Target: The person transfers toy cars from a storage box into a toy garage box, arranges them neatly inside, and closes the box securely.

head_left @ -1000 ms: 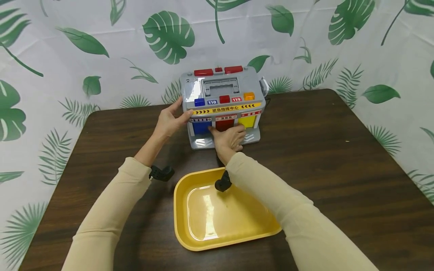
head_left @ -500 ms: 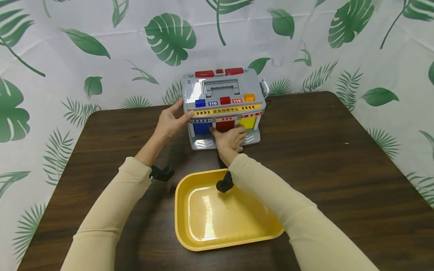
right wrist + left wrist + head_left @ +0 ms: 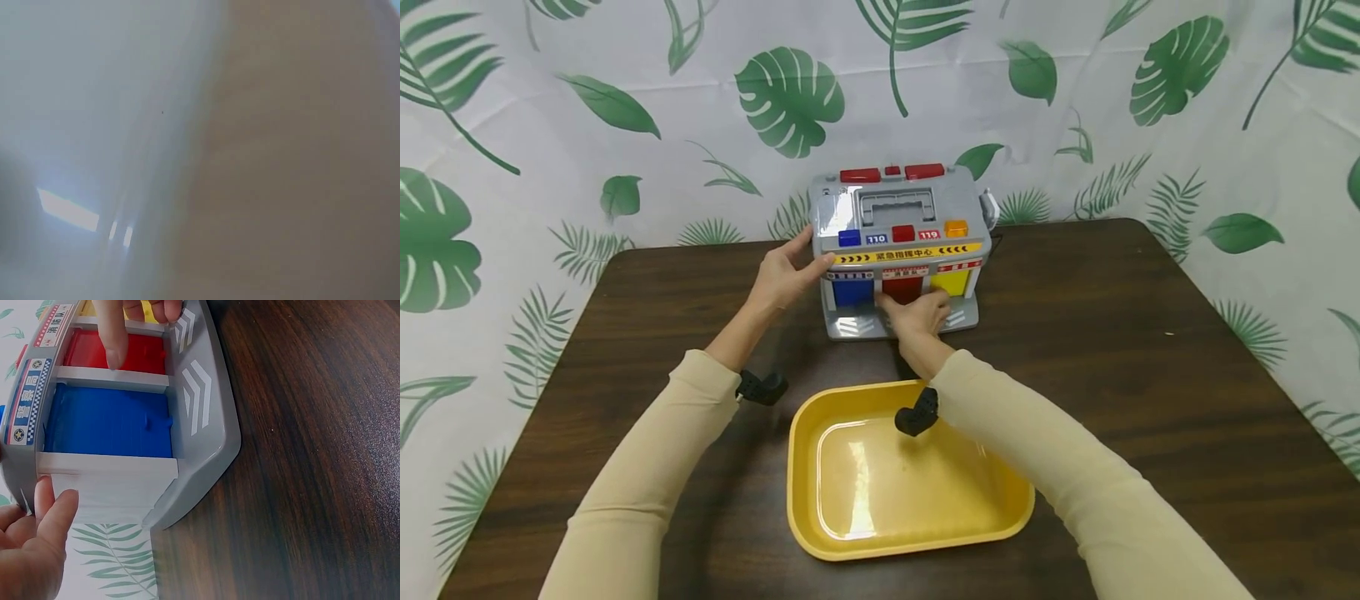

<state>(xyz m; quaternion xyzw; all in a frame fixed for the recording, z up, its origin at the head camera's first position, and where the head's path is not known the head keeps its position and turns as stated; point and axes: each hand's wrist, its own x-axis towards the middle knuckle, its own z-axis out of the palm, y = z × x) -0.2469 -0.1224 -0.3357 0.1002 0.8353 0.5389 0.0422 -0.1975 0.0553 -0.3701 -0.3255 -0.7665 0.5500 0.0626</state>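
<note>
In the head view a grey toy emergency station [image 3: 898, 225] stands against the back wall, with blue [image 3: 853, 292], red and yellow doors along its front. My left hand [image 3: 781, 279] holds its left end, thumb on the front edge below the roof and fingers along the side wall. My right hand [image 3: 919, 315] is at the front, its thumb by the red door [image 3: 140, 353] and other fingers near the base by the yellow door [image 3: 153, 312]. All three doors look down. The right wrist view is too blurred to tell much.
A yellow tray [image 3: 801, 467] lies on the dark wood table [image 3: 1112, 333], in front of the toy and partly beneath the right forearm. A leaf-patterned cloth [image 3: 700, 125] hangs behind the table. A grey-white piece [image 3: 990, 208] sticks out at the toy's right end.
The right forearm has shifted a little to the right, and the right hand's pose at the doors has altered slightly. The left hand keeps its hold. The head view has tilted up slightly.
</note>
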